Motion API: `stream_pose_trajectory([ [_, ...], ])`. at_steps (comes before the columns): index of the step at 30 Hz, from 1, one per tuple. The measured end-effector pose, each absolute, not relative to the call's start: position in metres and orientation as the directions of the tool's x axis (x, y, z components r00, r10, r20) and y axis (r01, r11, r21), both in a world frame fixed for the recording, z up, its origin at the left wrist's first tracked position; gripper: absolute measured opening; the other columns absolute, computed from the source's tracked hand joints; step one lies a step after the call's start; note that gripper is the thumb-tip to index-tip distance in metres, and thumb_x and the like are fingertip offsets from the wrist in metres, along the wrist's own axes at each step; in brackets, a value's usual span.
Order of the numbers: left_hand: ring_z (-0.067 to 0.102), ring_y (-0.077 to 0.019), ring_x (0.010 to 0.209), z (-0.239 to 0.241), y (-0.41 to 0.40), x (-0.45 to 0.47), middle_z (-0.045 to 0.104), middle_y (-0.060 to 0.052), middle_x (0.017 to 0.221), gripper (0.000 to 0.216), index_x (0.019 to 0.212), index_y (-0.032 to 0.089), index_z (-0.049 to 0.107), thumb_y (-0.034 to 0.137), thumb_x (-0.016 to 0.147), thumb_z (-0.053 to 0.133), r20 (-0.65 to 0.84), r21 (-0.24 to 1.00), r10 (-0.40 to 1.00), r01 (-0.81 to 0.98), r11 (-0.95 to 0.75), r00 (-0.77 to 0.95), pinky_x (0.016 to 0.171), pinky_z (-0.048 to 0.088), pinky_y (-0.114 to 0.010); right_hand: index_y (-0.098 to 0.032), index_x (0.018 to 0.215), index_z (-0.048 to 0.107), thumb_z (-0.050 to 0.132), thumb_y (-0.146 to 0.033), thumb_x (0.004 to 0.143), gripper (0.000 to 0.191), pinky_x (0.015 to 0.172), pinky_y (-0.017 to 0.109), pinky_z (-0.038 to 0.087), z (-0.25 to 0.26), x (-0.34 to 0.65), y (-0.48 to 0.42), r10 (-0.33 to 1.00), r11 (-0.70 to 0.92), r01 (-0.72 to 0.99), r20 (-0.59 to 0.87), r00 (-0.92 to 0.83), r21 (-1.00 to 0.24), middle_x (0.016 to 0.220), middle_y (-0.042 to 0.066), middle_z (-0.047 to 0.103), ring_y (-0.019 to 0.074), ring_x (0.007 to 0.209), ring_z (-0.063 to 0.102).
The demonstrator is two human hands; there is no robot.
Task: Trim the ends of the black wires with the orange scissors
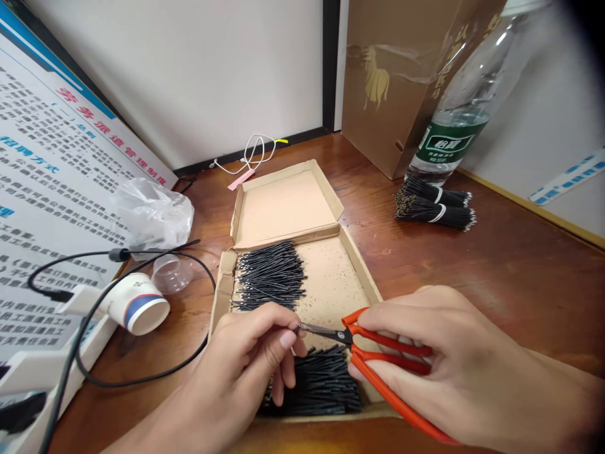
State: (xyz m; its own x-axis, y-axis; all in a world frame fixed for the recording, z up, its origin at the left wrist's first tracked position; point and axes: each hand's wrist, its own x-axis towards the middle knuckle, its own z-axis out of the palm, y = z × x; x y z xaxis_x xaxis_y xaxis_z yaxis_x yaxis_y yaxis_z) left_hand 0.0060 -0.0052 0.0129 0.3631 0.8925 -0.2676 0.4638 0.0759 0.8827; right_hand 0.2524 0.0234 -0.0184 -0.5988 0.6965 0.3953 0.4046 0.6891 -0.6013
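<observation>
Over the open cardboard box [331,293], my right hand [454,353] grips red-handled scissors [347,336]. Their blades point left and meet the fingertips of my left hand [255,359]. That hand is pinched on a small black wire, of which only a dark tip shows at the blades; the rest is hidden by the fingers. Inside the box, one pile of short black wires [271,274] lies at the far left. A second pile of black wires [326,381] lies at the near side, partly covered by my left hand. Dark specks dot the bare cardboard between them.
Two banded bundles of black wires [435,205] lie right of the box, by a water bottle [447,139] and a brown carton [392,82]. On the left are a tipped paper cup [142,306], a black cable [208,277], a plastic bag [158,214] and a power strip [89,353].
</observation>
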Motion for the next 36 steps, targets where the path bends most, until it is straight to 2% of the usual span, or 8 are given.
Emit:
stream_pose_trajectory([
  [3,0.062,-0.0102,0.058,0.0121,-0.0058,0.0059,0.064,0.001,0.072,0.026,0.096,0.020,0.062,0.030,0.107,0.041,-0.282,0.881,0.886,0.465,0.088,0.367,0.055,0.050,-0.020,-0.018,0.076,0.059,0.056,-0.012,0.086,0.012,0.044,0.026,0.028,-0.0176,0.2526,0.0245,0.687,0.699,0.400,0.403,-0.604,-0.592,0.052,-0.006,0.046,0.0092,0.045,0.031],
  [10,0.061,-0.0104,0.057,0.0122,-0.0051,0.0072,0.064,0.000,0.072,0.026,0.097,0.018,0.062,0.030,0.107,0.041,-0.269,0.888,0.884,0.455,0.072,0.383,0.055,0.051,-0.020,-0.021,0.061,0.039,0.057,-0.014,0.086,0.031,0.044,0.026,0.023,-0.0177,0.2511,0.0264,0.674,0.706,0.380,0.402,-0.619,-0.598,0.054,-0.008,0.029,0.0082,0.047,0.023],
  [17,0.062,-0.0107,0.059,0.0106,-0.0069,0.0057,0.064,0.000,0.074,0.028,0.098,0.019,0.062,0.031,0.108,0.039,-0.279,0.891,0.880,0.445,0.089,0.384,0.056,0.051,-0.020,-0.020,0.062,0.045,0.051,-0.009,0.088,0.028,0.044,0.025,0.024,-0.0192,0.2511,0.0277,0.646,0.743,0.378,0.445,-0.620,-0.553,0.052,-0.008,0.032,0.0088,0.047,0.022],
  [23,0.062,-0.0110,0.058,0.0107,-0.0066,0.0061,0.064,-0.001,0.074,0.028,0.097,0.019,0.062,0.032,0.107,0.039,-0.274,0.899,0.880,0.427,0.092,0.387,0.055,0.052,-0.020,-0.020,0.065,0.047,0.056,-0.013,0.086,0.024,0.046,0.025,0.027,-0.0192,0.2518,0.0248,0.681,0.713,0.407,0.425,-0.597,-0.571,0.053,-0.008,0.035,0.0089,0.048,0.023],
  [27,0.062,-0.0110,0.059,0.0111,-0.0061,0.0066,0.064,-0.001,0.074,0.028,0.098,0.018,0.062,0.032,0.108,0.039,-0.284,0.901,0.878,0.421,0.106,0.386,0.055,0.052,-0.020,-0.020,0.063,0.041,0.055,-0.012,0.086,0.028,0.045,0.026,0.024,-0.0195,0.2518,0.0253,0.668,0.712,0.381,0.403,-0.626,-0.590,0.054,-0.008,0.031,0.0079,0.047,0.024],
  [32,0.061,-0.0111,0.058,0.0114,-0.0072,0.0070,0.063,0.000,0.071,0.028,0.097,0.018,0.061,0.035,0.107,0.040,-0.299,0.911,0.872,0.388,0.140,0.389,0.054,0.051,-0.020,-0.021,0.062,0.041,0.052,-0.009,0.087,0.030,0.044,0.025,0.023,-0.0207,0.2522,0.0264,0.663,0.730,0.385,0.451,-0.598,-0.564,0.054,-0.008,0.027,0.0094,0.049,0.019],
  [36,0.061,-0.0114,0.057,0.0123,-0.0070,0.0091,0.064,-0.001,0.070,0.027,0.095,0.018,0.060,0.035,0.106,0.043,-0.313,0.915,0.874,0.363,0.173,0.372,0.053,0.050,-0.021,-0.020,0.071,0.053,0.057,-0.014,0.087,0.017,0.046,0.024,0.029,-0.0236,0.2548,0.0211,0.682,0.719,0.422,0.444,-0.581,-0.552,0.053,-0.007,0.038,0.0091,0.047,0.027],
])
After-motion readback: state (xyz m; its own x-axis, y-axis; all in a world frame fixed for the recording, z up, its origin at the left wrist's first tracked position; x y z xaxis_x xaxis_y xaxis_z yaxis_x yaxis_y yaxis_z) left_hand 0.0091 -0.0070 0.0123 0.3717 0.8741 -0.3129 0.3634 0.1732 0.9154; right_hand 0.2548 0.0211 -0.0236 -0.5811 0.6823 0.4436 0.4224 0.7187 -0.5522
